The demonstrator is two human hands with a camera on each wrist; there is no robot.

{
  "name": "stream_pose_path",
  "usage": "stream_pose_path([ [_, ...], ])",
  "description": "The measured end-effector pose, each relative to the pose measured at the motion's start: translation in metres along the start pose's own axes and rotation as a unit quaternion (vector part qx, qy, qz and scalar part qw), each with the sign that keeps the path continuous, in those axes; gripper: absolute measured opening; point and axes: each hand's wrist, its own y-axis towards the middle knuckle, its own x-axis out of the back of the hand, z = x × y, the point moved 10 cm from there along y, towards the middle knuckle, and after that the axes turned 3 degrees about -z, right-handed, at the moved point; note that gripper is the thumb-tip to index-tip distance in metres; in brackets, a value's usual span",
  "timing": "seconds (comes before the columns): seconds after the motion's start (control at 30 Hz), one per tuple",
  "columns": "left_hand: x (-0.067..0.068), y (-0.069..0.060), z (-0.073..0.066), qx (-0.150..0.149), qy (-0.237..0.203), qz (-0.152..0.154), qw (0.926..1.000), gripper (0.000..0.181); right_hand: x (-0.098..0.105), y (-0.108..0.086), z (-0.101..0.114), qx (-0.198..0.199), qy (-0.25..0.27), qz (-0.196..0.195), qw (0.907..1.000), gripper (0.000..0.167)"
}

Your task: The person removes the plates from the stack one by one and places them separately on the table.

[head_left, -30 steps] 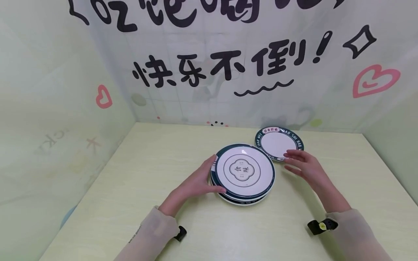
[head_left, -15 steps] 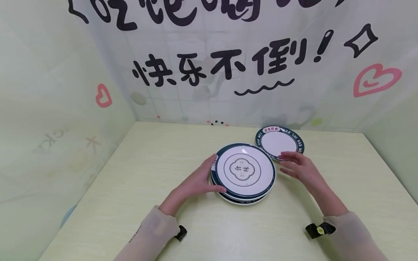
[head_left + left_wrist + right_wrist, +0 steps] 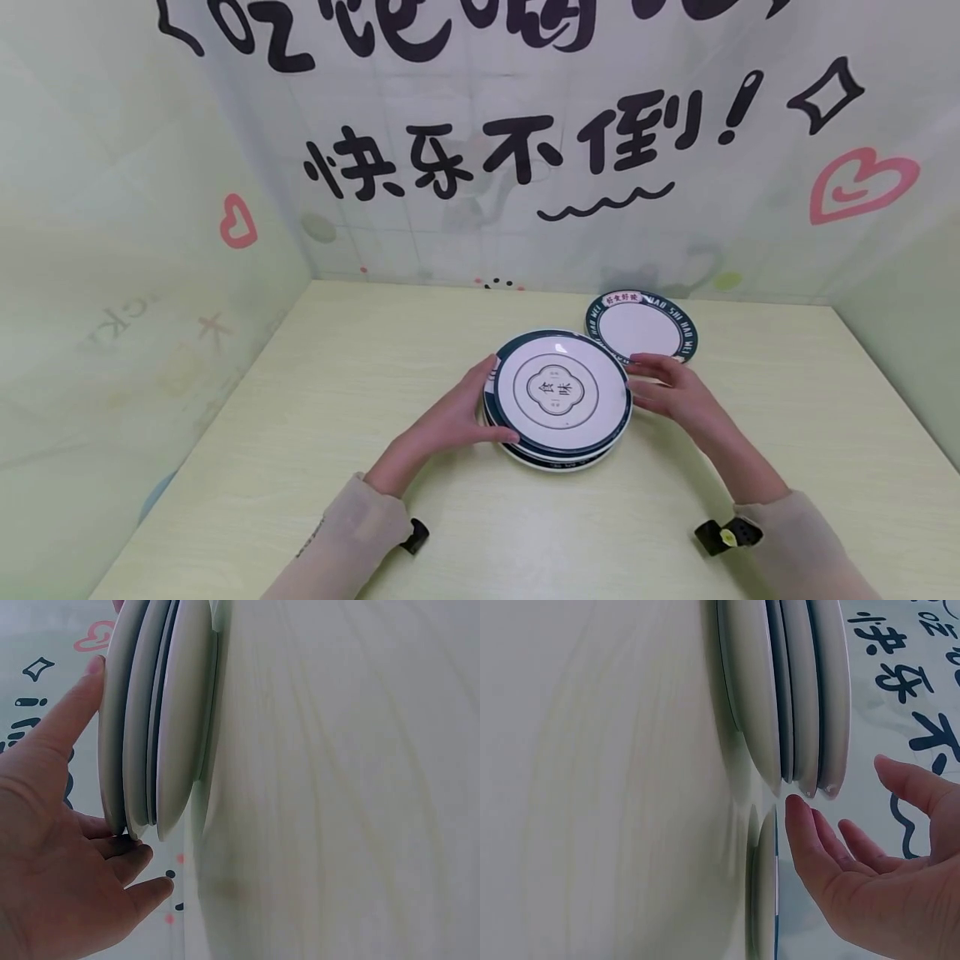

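Several round white plates with dark green rims form a stack (image 3: 592, 417) on the table in the head view. Its top plate (image 3: 540, 358) bears printed characters at the centre. My left hand (image 3: 457, 417) holds the stack at its left side, the thumb over the near rim. In the left wrist view the left fingers (image 3: 129, 862) lie against the upper plates' rims. At the stack's right rim my right hand (image 3: 678, 396) has its fingers extended and slightly bent. The right wrist view shows the right fingertips (image 3: 799, 814) close to the plates' edges, holding nothing.
Another green-rimmed plate (image 3: 641, 327) lies behind and right of the stack, close to the back wall. That printed wall (image 3: 420, 250) and a left side wall (image 3: 150, 275) bound the pale table (image 3: 322, 367). Black straps (image 3: 727, 535) sit by both sleeves.
My right hand has moved left, from over the rear plate's near edge to the stack's right rim. My left hand and the plates have stayed in place.
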Motion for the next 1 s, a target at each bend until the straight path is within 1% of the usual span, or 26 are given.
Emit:
stream_pose_path([
  [0.17,-0.0008,0.0002,0.0013,0.002,0.002,0.0,1.0,0.123,-0.0029,-0.0005,-0.0029,-0.014,-0.043,-0.005,0.999,0.066],
  [0.37,-0.0006,0.0003,0.0016,0.0,0.003,-0.003,1.0,0.122,-0.0073,0.003,-0.0066,-0.01,-0.097,-0.012,0.9952,0.067],
  [0.47,-0.0002,0.0001,0.0009,0.0,0.004,-0.002,1.0,0.123,-0.0097,0.0044,-0.0061,0.0,-0.12,-0.014,0.9926,0.069],
  [0.63,0.0,-0.0001,-0.0004,-0.001,0.005,-0.001,1.0,0.123,-0.0108,0.0057,-0.0023,0.019,-0.139,-0.016,0.9899,0.07],
  [0.87,-0.0007,0.0,-0.0011,0.001,0.004,-0.002,1.0,0.121,-0.011,0.0064,-0.0014,0.007,-0.15,-0.015,0.9886,0.067],
  [1.0,-0.0009,-0.0001,-0.0022,0.0,0.003,-0.003,1.0,0.121,-0.0104,0.0064,-0.0009,0.01,-0.152,-0.012,0.9882,0.066],
])
